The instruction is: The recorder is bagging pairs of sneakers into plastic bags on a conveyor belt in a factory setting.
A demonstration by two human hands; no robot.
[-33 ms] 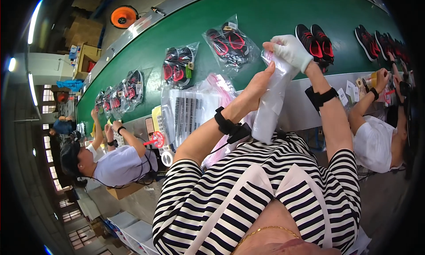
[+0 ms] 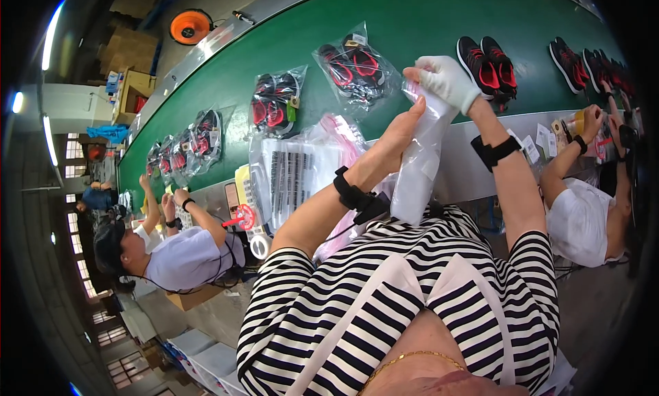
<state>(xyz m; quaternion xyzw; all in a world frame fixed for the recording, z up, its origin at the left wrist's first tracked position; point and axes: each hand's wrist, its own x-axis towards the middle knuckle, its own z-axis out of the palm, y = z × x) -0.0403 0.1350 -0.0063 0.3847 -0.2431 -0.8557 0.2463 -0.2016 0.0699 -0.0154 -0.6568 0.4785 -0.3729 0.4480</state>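
Observation:
A clear plastic bag [image 2: 419, 169] with a pinkish strip at its top end hangs in front of my striped shirt, flattened and folded long. My left hand [image 2: 398, 136], bare, grips its side with the thumb pointing up along it. My right hand [image 2: 447, 81], in a white glove with bare fingertips, is closed at the bag's upper end. Beyond my hands, a pair of black and red shoes [image 2: 341, 70] lies in a clear bag on the green conveyor belt [image 2: 405, 18]. To the right stands an unbagged pair of shoes [image 2: 486, 65].
A stack of clear bags [image 2: 302, 179] with dark print lies left of my left forearm. Another bagged pair [image 2: 276, 100] is further left. Co-workers sit at the left [image 2: 185, 252] and right [image 2: 583, 221]. An orange round fan [image 2: 191, 27] stands past the belt.
My gloved right hand has shifted very slightly to the left at the bag's top. My left hand keeps its hold, almost unmoved.

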